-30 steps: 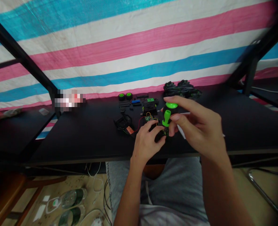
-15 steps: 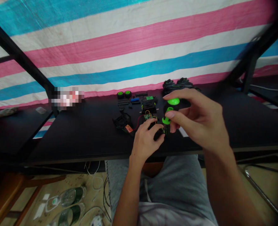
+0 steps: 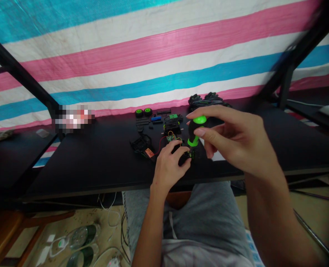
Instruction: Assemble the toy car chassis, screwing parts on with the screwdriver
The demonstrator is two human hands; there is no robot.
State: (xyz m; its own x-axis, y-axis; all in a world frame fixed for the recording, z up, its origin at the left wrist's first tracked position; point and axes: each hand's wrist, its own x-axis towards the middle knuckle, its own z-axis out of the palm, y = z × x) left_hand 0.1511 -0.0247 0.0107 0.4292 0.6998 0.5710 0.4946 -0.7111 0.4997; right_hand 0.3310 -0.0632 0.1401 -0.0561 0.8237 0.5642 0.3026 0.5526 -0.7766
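Between the thumb and fingers of my right hand (image 3: 231,141) is a screwdriver (image 3: 193,136) with a black and bright green handle. It stands nearly upright, its lower end over a small dark part (image 3: 191,154). My left hand (image 3: 170,165) grips this part from the left with its fingers curled; most of it is hidden. Just beyond my left fingers lies a small green circuit board (image 3: 171,138) with yellow and red wires. A red wire leads left to a copper-coloured piece (image 3: 149,152) beside a black plastic frame (image 3: 141,144).
Two small green-hubbed wheels (image 3: 143,112), a blue cylinder (image 3: 155,118) and a black-green housing (image 3: 172,122) lie farther back on the black table (image 3: 97,167). Several large black tyres (image 3: 207,101) stand behind my right hand. White paper (image 3: 219,155) lies beneath it.
My right hand has turned the screwdriver a little, so black grip now shows where green did. My left hand keeps its hold. The whole view has shifted slightly.
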